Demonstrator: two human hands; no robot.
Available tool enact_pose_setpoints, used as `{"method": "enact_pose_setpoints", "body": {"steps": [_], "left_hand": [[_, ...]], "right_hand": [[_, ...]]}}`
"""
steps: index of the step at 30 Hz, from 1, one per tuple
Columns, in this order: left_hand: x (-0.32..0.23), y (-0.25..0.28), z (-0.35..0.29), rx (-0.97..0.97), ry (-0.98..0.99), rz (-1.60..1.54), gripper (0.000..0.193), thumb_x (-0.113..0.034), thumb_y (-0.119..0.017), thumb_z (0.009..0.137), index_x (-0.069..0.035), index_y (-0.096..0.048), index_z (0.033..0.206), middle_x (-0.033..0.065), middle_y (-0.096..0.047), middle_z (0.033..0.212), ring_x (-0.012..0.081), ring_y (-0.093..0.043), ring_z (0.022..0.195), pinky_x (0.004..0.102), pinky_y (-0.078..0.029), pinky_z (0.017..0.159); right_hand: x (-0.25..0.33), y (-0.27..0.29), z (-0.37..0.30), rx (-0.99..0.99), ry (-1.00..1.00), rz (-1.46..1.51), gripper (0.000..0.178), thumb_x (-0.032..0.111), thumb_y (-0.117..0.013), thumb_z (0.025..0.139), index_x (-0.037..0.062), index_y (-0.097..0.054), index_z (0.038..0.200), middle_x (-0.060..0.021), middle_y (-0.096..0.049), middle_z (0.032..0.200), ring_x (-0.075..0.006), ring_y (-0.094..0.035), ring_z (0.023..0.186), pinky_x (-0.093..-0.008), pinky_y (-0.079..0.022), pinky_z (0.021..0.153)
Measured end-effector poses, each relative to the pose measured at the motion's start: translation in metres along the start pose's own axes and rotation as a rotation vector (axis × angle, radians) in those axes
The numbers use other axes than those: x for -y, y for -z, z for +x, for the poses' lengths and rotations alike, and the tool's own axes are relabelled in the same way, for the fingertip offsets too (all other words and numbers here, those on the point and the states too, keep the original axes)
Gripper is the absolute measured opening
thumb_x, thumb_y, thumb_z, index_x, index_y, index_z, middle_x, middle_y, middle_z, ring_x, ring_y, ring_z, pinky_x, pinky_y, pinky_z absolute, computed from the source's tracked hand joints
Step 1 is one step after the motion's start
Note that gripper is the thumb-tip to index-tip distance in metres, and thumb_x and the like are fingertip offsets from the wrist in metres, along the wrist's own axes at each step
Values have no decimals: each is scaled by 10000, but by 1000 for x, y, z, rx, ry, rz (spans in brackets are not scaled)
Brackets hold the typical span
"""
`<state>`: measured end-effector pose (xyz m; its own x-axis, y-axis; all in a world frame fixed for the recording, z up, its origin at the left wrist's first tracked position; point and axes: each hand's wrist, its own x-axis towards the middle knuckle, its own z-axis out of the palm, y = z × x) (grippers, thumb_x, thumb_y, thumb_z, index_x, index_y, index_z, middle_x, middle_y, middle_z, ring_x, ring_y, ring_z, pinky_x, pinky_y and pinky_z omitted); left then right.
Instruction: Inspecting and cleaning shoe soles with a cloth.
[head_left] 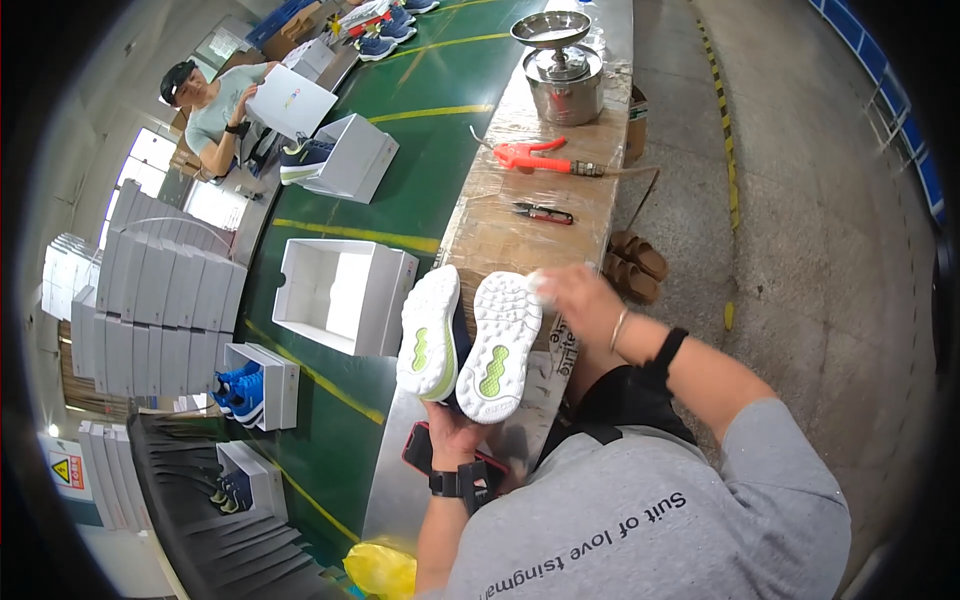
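Observation:
A pair of sneakers is held up with the white soles facing me. The left sneaker (428, 335) and the right sneaker (500, 345) both have green panels in mid-sole, and a bit of dark upper shows between them. My left hand (455, 435) is closed around them from below, at the lower ends; most of its fingers are hidden behind the shoes. At the upper right edge of the right sole is my right hand (580, 300), its fingers bent together and slightly blurred. Something small and white shows at its fingertips, too unclear to name.
On the bench lie thread snips (543, 213), a red air gun (540, 157) and a steel pot (565, 90) with a pedestal bowl. An open white shoebox (340, 295) stands on the green conveyor (330, 400). A phone (418, 447) is near my left wrist. Across, a co-worker (215, 115) holds a box lid.

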<state>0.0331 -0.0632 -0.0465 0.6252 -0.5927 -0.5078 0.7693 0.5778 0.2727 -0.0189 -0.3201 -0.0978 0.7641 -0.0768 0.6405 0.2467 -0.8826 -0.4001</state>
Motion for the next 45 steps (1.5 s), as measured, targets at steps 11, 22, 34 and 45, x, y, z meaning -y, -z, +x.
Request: {"method": "enact_pose_setpoints", "body": {"steps": [11,22,34,45], "left_hand": [[-4,12,-3,-70,-198,332,644,-607,-465,831,-104,-505,1230,74,-533,1250,260,-517,1135,480,-400,971],[-8,39,-14,63,42,106,587,-554,-438,873,-118,-479,1262,69,-511,1274,226,-494,1159,402,-392,998],[-2,59,-8,-110,53,196,608,-573,-449,860,-109,-509,1249,46,-549,1238,212,-519,1117,383,-407,966],[-14,39,-11,-16,59,190,557,-526,-482,870,-101,-525,1226,42,-556,1225,194,-534,1087,323,-421,948]], "right_hand": [[116,36,29,204,488,455,357,64,-596,693,144,-610,1041,-47,-576,1117,-259,-539,946,-375,-441,835],[108,17,89,273,489,375,356,43,-589,703,139,-608,1045,-87,-577,1111,-279,-556,958,-398,-436,851],[58,-42,143,408,344,298,183,100,-563,753,53,-635,915,-133,-608,995,-306,-564,911,-408,-437,816],[-4,-73,172,884,120,-212,218,237,-516,843,145,-642,995,-80,-568,1085,-310,-518,1011,-401,-416,888]]}}
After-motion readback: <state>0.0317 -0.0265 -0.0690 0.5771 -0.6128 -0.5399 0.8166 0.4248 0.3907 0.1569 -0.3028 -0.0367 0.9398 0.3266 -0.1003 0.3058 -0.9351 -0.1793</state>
